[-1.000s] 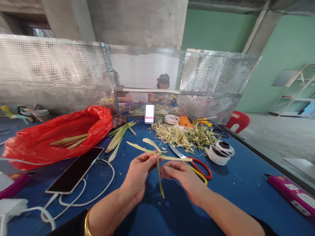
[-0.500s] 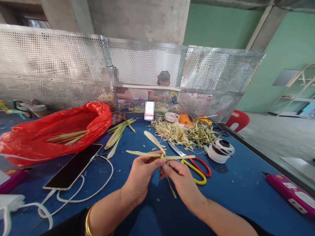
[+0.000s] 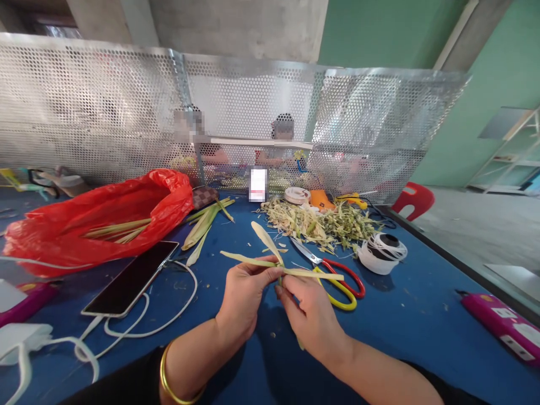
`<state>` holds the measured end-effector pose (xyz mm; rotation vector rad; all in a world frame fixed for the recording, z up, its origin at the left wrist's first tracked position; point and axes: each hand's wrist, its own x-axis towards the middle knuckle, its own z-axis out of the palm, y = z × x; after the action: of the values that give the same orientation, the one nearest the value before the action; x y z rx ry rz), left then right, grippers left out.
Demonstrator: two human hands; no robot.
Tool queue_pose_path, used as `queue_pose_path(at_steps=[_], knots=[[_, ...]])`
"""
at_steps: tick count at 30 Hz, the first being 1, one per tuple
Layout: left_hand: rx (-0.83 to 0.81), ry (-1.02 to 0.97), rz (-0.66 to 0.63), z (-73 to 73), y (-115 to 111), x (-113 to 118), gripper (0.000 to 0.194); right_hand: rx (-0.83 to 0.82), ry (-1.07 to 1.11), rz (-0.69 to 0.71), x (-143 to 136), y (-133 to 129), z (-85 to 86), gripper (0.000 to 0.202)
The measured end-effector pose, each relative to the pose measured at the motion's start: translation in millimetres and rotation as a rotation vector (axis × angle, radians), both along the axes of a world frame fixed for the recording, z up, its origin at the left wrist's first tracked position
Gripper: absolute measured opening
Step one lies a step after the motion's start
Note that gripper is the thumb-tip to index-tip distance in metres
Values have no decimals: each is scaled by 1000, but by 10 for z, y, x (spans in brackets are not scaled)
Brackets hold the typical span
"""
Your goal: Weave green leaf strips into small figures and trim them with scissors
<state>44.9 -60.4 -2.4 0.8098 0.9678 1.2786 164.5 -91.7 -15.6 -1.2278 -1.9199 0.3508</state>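
My left hand point(image 3: 244, 292) pinches the joined middle of a pale green leaf piece point(image 3: 267, 241), whose strips point up, left and right. Close against it, my right hand point(image 3: 310, 315) has its fingers closed under the right strip, around the lower part, which is mostly hidden by the fingers. Just behind my right hand lie open-bladed scissors point(image 3: 314, 259) with one red and one yellow handle. Beyond them is a heap of leaf scraps point(image 3: 316, 225).
A red plastic bag point(image 3: 101, 225) with stalks, a phone point(image 3: 130, 278) and a white cable lie left. Husk leaves point(image 3: 202, 229) rest behind. At right are a white string roll point(image 3: 382, 254) and a purple tool point(image 3: 502, 326). People sit behind a perforated screen point(image 3: 248, 101).
My right hand has moved up and over the lower strip, hiding most of it. The right strip now tilts slightly downward. The view has shifted a little.
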Motion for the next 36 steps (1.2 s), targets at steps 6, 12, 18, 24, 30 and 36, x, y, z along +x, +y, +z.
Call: queue_pose_path(at_steps=[6, 12, 18, 24, 30, 36], knots=[[-30, -33, -27, 5, 17, -7, 16, -27, 4, -25, -18, 32, -40, 19], [2, -35, -204, 33, 16, -58, 23, -91, 83, -53, 4, 49, -52, 20], [17, 73, -164, 16, 47, -80, 18, -14, -21, -54, 43, 53, -35, 18], [-68, 7, -97, -29, 9, -26, 18, -16, 12, -6, -3, 13, -37, 17], [-101, -60, -130, -2, 36, -30, 19, -114, 131, -13, -23, 7, -14, 23], [-61, -8, -174, 21, 68, -97, 19, -266, 578, -76, 90, 109, 65, 19]])
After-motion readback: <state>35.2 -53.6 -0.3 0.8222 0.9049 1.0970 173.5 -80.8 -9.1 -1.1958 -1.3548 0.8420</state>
